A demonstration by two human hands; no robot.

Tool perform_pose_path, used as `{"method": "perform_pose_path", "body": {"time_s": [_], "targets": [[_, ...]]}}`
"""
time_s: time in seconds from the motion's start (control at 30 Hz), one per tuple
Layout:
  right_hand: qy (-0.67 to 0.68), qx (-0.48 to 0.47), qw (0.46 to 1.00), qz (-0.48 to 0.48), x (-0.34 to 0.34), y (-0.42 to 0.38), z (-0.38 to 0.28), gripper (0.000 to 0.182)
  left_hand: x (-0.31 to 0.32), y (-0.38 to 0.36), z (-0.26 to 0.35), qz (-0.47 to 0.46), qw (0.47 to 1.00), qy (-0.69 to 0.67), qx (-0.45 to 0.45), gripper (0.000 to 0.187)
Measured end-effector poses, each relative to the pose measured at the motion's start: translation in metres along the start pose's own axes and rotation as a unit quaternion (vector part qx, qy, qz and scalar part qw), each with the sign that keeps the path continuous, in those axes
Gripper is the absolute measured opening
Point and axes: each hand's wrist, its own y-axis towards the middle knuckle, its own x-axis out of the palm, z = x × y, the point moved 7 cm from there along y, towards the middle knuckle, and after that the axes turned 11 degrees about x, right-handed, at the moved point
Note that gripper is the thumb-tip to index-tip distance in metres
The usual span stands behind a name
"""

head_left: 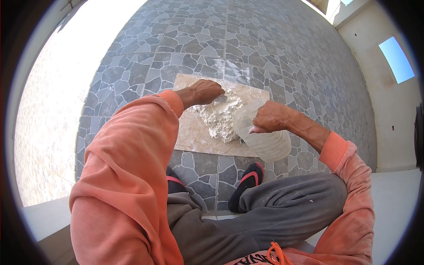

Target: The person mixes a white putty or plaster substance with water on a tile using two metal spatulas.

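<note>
A heap of lumpy white paste or plaster (221,118) lies on a beige marbled tile (190,132). My left hand (205,92) is closed over the far left edge of the heap, gripping a small flat greyish scraper (220,98), mostly hidden by the fingers. On the right, my right hand (270,117) clasps the rim of a cloudy, translucent plastic tub (271,143). The tub is tilted beside the heap, its mouth toward the white material and its inside smeared with residue.
Grey stone-patterned floor tiles (190,44) surround the beige tile, with white smears (236,70) just beyond it. My dark shoe (247,183) stands close to the near edge. A pale wall (371,53) with an opening rises at right; bright sunlit ground (48,115) lies left.
</note>
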Motion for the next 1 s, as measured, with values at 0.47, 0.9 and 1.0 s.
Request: {"method": "perform_pose_path", "body": {"time_s": [0.47,0.9,1.0], "targets": [[0.004,-0.008,1.000,0.005,-0.001,0.001,-0.001,0.053,0.002,0.004,0.001,0.006,1.000,0.001,0.004,0.017],[0.000,-0.013,1.000,0.006,-0.003,0.000,-0.003,0.054,0.001,0.010,0.003,0.002,1.000,0.003,0.008,0.015],[0.001,-0.013,1.000,0.008,-0.003,0.000,-0.003,0.054,0.000,0.011,0.003,-0.003,1.000,0.008,0.006,0.015]]}}
